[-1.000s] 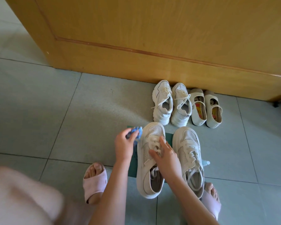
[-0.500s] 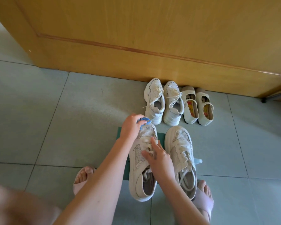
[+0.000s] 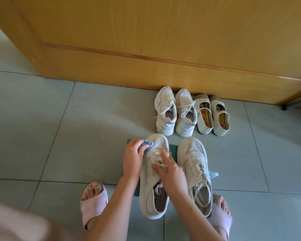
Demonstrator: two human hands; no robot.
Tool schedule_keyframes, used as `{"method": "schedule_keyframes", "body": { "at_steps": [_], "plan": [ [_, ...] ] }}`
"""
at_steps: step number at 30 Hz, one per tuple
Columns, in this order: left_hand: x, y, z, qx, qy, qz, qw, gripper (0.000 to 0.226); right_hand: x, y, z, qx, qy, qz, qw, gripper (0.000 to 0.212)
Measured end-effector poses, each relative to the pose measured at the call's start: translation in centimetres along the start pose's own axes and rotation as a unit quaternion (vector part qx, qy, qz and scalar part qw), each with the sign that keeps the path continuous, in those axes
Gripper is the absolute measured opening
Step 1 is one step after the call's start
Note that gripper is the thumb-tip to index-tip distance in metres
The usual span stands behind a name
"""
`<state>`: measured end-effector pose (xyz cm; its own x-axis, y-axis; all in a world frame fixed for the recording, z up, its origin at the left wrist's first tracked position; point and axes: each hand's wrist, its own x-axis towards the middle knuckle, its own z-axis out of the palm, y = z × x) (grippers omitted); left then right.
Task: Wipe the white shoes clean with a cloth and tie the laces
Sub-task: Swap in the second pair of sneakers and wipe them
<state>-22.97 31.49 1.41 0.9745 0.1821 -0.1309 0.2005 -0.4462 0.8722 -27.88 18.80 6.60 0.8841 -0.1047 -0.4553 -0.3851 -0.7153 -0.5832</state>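
Two white mesh shoes stand side by side on a green mat (image 3: pixel 173 150) on the floor. My left hand (image 3: pixel 132 159) grips a small blue cloth (image 3: pixel 146 146) and holds it against the toe and left side of the left shoe (image 3: pixel 153 188). My right hand (image 3: pixel 170 173) rests on that shoe's laces with fingers spread, steadying it. The right shoe (image 3: pixel 195 164) sits untouched, its laces loose.
A second pair of white sneakers (image 3: pixel 175 113) and a pair of cream strap shoes (image 3: pixel 213 117) stand by the wooden door (image 3: pixel 163 40). A small clear bottle (image 3: pixel 214 174) lies right of the right shoe. My feet in pink slippers (image 3: pixel 94 202) flank the mat.
My left hand with the blue cloth has moved from beside the toe of the left shoe onto it and then down its left side. My right hand stays on the laces.
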Motion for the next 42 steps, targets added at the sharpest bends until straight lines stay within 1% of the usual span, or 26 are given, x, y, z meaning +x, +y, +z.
{"method": "schedule_keyframes", "body": {
  "at_steps": [6, 12, 18, 21, 24, 26, 30, 36, 42],
  "plan": [
    [-1.5, -0.9, -0.5, 0.007, -0.003, 0.003, 1.0, 0.017, 0.0, -0.1, -0.1, 0.008, -0.003, -0.001, 1.0, 0.062],
    [-4.3, -1.5, -0.5, -0.032, 0.011, -0.052, 0.998, 0.017, 0.0, 0.0, -0.1, 0.012, -0.003, -0.001, 1.0, 0.064],
    [-6.0, -1.8, -0.4, -0.021, 0.031, -0.085, 0.996, 0.018, 0.0, 0.0, 0.0, 0.011, -0.002, -0.005, 1.0, 0.064],
    [-6.1, -1.6, -0.8, -0.025, 0.037, -0.068, 0.997, 0.016, -0.1, 0.2, -0.1, 0.017, -0.003, -0.002, 1.0, 0.064],
    [-4.8, -0.5, -1.3, -0.047, 0.078, -0.055, 0.994, 0.016, -0.2, 0.1, -0.2, 0.02, -0.008, 0.003, 1.0, 0.065],
    [-3.4, 0.3, -1.2, -0.042, 0.102, -0.05, 0.993, 0.017, -0.1, 0.1, -0.2, 0.018, -0.007, 0.005, 1.0, 0.065],
    [-3.0, 0.8, -0.2, -0.013, 0.067, -0.043, 0.997, 0.021, -0.1, 0.1, -0.2, 0.018, -0.002, 0.002, 1.0, 0.064],
    [-4.7, -0.9, -0.4, -0.024, 0.031, -0.016, 0.999, 0.019, -0.1, 0.1, 0.0, 0.006, -0.001, 0.006, 1.0, 0.065],
    [-5.4, -1.5, -0.6, -0.042, 0.038, -0.013, 0.998, 0.02, -0.1, 0.2, 0.0, 0.014, -0.008, 0.006, 1.0, 0.066]
  ]
}}
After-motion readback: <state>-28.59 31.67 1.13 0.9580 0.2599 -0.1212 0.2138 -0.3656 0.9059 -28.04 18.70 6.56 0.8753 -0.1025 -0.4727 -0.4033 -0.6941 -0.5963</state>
